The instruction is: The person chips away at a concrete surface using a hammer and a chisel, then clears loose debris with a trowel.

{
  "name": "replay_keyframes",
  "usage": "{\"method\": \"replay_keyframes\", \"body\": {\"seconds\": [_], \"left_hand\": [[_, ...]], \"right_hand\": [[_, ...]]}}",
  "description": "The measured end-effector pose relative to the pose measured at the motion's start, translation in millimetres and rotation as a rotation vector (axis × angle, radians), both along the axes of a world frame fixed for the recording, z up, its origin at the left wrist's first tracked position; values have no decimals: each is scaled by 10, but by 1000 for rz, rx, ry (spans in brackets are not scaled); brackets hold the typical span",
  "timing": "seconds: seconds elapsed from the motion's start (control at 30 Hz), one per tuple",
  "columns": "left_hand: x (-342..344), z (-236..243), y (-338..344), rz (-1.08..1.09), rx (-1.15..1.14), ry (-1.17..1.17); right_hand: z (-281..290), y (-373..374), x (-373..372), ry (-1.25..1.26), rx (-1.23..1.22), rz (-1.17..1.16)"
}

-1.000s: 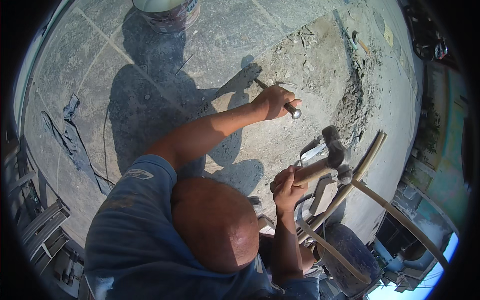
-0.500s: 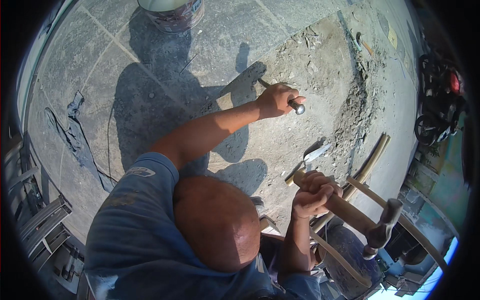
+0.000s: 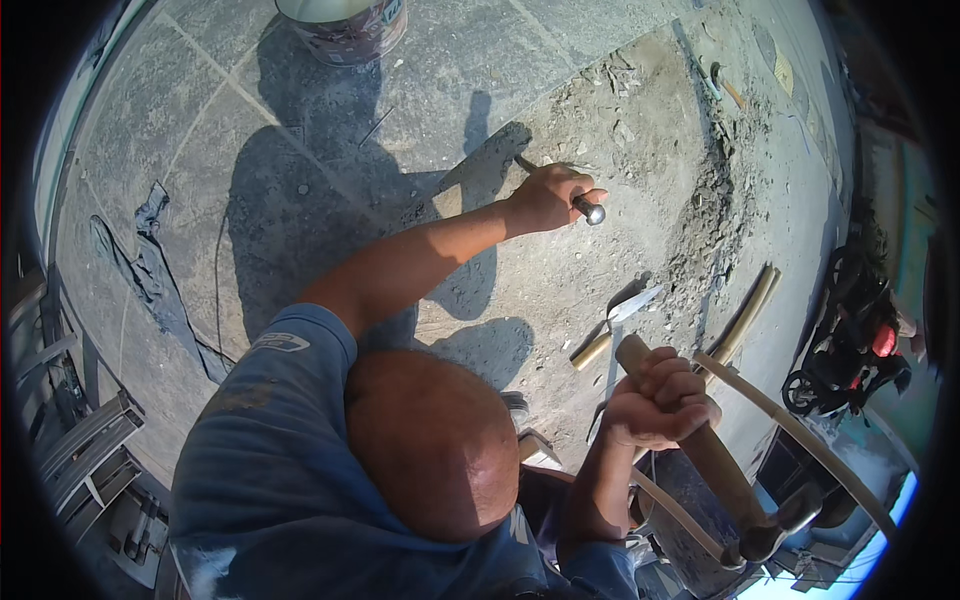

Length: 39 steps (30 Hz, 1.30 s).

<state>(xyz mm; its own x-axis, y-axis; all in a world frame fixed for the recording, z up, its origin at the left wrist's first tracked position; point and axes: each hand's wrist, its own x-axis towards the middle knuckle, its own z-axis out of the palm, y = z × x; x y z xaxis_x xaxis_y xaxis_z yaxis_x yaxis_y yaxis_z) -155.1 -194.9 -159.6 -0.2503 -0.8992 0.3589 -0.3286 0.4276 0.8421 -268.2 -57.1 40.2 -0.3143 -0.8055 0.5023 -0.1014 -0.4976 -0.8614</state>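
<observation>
My left hand [image 3: 548, 198] is stretched out over the floor, closed round a metal chisel [image 3: 594, 214]. The chisel's rounded striking end sticks out of the fist, and its thin far end shows past the wrist side, near the broken edge of the floor surface. Raised at the lower right, my right hand [image 3: 660, 400] grips the wooden handle of a hammer [image 3: 730, 480]. Its steel head hangs out to the lower right, well apart from the chisel. Between the two hands, a trowel [image 3: 632, 303] with a wooden handle lies on the dusty ground.
A paint bucket [image 3: 355, 40] stands at the far edge. Broken rubble [image 3: 700, 220] runs along the right, with a small wooden-handled tool [image 3: 734, 92] beyond it. Wooden poles [image 3: 745, 312] lie at right. Dark cloth [image 3: 152, 275] lies at left; a motorcycle [image 3: 850, 345] stands far right.
My right hand has swung the hammer farther down and to the right, away from the chisel. My left hand with the chisel has barely shifted.
</observation>
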Motion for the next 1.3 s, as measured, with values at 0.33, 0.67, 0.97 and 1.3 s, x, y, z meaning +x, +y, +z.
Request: {"method": "replay_keyframes", "body": {"seconds": [0.33, 0.67, 0.97, 1.3], "left_hand": [[40, -67, 60, 9, 40, 48], [53, -116, -34, 23, -82, 123], [67, -45, 60, 15, 36, 103], [79, -176, 104, 29, -57, 103]], "right_hand": [[1288, -367, -189, 190, 77, -208], [-558, 370, -182, 153, 991, 34], [798, -144, -4, -63, -261, -46], [684, -22, -73, 113, 339, 17]]}}
